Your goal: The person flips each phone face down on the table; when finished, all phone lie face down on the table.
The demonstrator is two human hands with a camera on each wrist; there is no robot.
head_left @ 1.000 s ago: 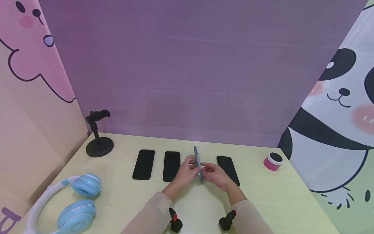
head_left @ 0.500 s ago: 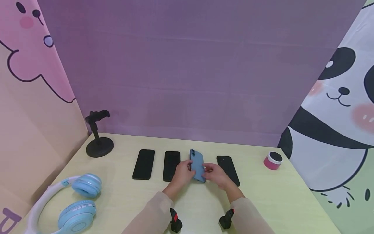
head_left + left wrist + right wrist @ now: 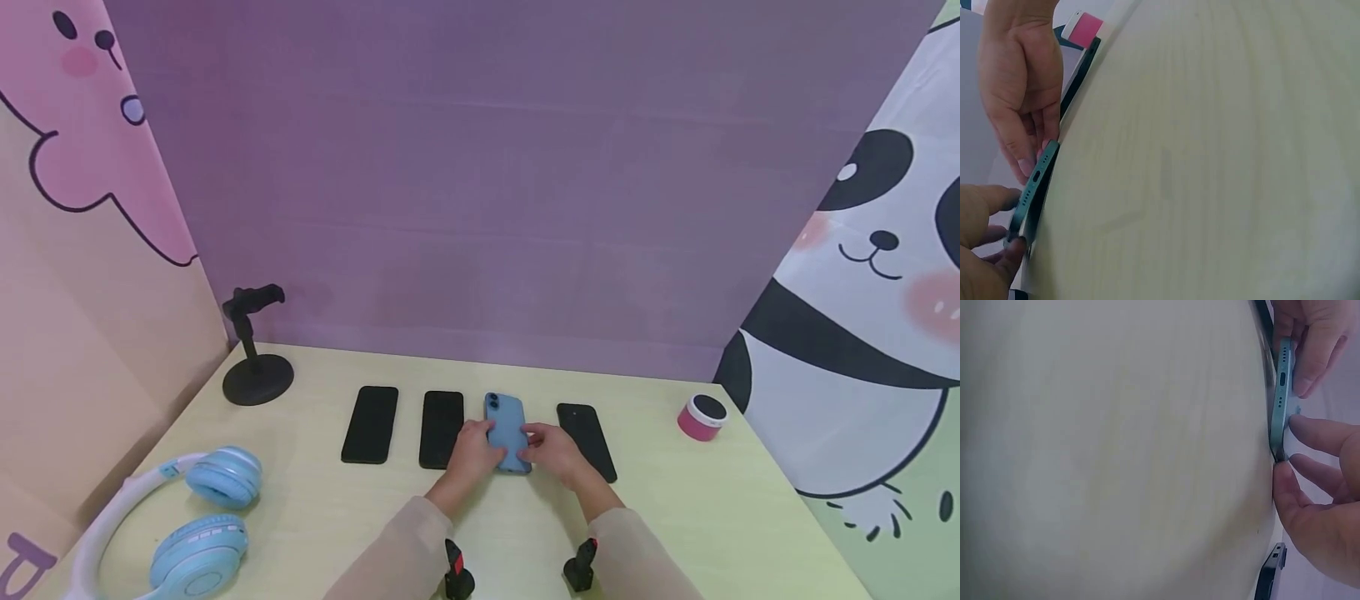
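Note:
A blue smartphone (image 3: pixel 507 429) lies almost flat, back face up with its camera lenses at the far left corner, low over the table (image 3: pixel 517 533). My left hand (image 3: pixel 474 454) pinches its left edge between thumb and fingers. On the opposite edge, my right hand (image 3: pixel 557 454) holds it by thumb and fingertips. From the left wrist, the phone's port end (image 3: pixel 1036 175) shows, with a dark wedge beneath it. A black phone (image 3: pixel 442 429) lies just left of my left hand, and another black phone (image 3: pixel 587 440) with a camera corner lies beside my right hand.
Farther left is one more black phone (image 3: pixel 370 425). A black stand (image 3: pixel 258 379) on a round base stands at the back left. Light-blue headphones (image 3: pixel 198 550) lie front left. A pink jar (image 3: pixel 702 418) with a black-and-white lid sits at the right. A purple backdrop (image 3: pixel 480 208) rises behind.
The blue phone was upright on edge between both hands. It has turned so its back faces up and has come down nearly flat; both hands stay at its sides.

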